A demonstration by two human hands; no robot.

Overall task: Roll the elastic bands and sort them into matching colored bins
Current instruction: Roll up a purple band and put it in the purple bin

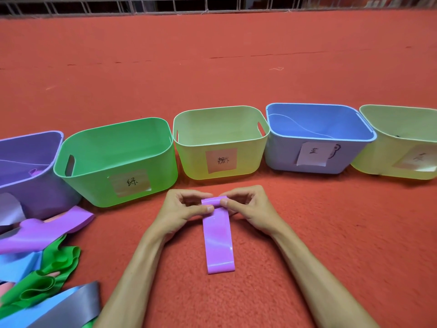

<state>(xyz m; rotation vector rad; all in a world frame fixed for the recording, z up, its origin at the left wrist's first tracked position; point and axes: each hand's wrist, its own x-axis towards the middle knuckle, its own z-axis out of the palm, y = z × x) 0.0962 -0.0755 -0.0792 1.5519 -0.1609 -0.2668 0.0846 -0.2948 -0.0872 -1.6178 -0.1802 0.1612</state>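
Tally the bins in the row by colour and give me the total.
Purple bin: 1
Green bin: 1
Yellow bins: 2
Blue bin: 1
Total: 5

A row of bins (94,185) runs left to right on the worktop (307,233). A band (218,242) lies before the middle bin (194,166), its far end between the left hand (182,209) and right hand (250,207). A pile of bands (42,252) lies near left.
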